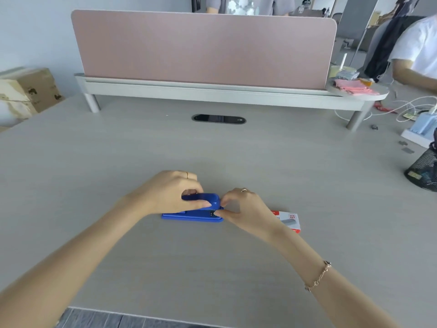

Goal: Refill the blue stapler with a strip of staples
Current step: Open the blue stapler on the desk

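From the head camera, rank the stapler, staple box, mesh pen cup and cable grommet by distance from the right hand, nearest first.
1. Blue stapler: touching the right hand, on its left.
2. Staple box: just right of the hand.
3. Cable grommet: far ahead, mid-desk.
4. Mesh pen cup: far right edge.

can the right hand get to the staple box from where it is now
Probably yes. The staple box lies on the desk just behind the right hand, partly hidden by the wrist, nothing between. That hand is pinching the blue stapler front, so it must let go first.
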`<state>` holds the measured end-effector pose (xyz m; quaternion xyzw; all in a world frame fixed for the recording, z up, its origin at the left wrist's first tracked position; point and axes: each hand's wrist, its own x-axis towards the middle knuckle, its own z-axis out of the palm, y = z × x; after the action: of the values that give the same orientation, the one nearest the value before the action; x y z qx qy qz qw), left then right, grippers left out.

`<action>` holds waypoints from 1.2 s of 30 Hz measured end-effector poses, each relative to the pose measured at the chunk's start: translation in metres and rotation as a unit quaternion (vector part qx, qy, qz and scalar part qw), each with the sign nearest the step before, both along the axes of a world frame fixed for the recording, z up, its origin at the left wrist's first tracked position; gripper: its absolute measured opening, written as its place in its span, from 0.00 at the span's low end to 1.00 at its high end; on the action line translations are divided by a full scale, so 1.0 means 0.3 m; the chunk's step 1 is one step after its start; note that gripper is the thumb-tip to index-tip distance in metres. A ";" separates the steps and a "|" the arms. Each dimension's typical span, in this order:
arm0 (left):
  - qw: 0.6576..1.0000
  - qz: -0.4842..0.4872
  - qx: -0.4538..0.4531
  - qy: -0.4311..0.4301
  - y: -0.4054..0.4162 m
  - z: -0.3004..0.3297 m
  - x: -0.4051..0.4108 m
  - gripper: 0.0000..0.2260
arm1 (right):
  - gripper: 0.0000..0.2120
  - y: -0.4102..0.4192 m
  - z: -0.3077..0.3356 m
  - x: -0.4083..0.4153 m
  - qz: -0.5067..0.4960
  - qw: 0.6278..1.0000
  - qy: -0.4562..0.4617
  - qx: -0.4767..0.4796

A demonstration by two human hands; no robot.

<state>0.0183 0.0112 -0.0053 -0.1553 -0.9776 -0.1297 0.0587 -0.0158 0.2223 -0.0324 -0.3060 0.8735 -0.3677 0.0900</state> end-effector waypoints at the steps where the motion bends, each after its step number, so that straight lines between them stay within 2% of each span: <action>1: 1.000 -0.002 -0.004 0.001 0.002 0.001 -0.002 0.23 | 0.04 -0.003 -0.001 -0.002 -0.002 1.000 -0.002 -0.003; 12: 0.998 -0.040 -0.043 0.014 0.006 -0.009 -0.007 0.22 | 0.05 -0.022 -0.006 -0.005 -0.023 0.998 -0.040 -0.038; 16: 0.997 -0.047 -0.056 0.006 0.007 -0.006 -0.007 0.23 | 0.12 -0.022 -0.015 -0.012 -0.024 0.999 -0.025 -0.032; 20: 0.997 -0.051 -0.064 0.005 0.008 0.003 -0.005 0.24 | 0.05 -0.026 -0.020 -0.012 -0.026 0.999 -0.026 -0.031; 25: 0.995 -0.049 -0.089 -0.012 0.007 0.022 0.001 0.24 | 0.06 -0.028 -0.016 -0.009 -0.025 0.999 -0.016 -0.030; 28: 0.993 -0.045 -0.105 -0.026 0.013 0.034 0.005 0.21 | 0.03 -0.030 -0.014 -0.005 -0.022 0.999 -0.002 -0.034; 31: 0.996 -0.027 -0.085 -0.020 0.004 0.048 0.013 0.16 | 0.09 -0.029 -0.018 0.000 -0.025 0.999 0.013 -0.038; 33: 0.997 -0.017 -0.070 -0.012 -0.006 0.056 0.020 0.15 | 0.04 -0.030 -0.019 0.002 -0.029 0.999 0.020 -0.039; 36: 0.999 -0.007 -0.045 -0.017 -0.020 0.067 0.028 0.16 | 0.06 -0.034 -0.017 -0.002 -0.034 0.999 0.024 -0.021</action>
<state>0.0268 0.0052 0.0148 -0.1628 -0.9821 -0.0888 0.0344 -0.0166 0.2121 -0.0376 -0.2872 0.8772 -0.3816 0.0500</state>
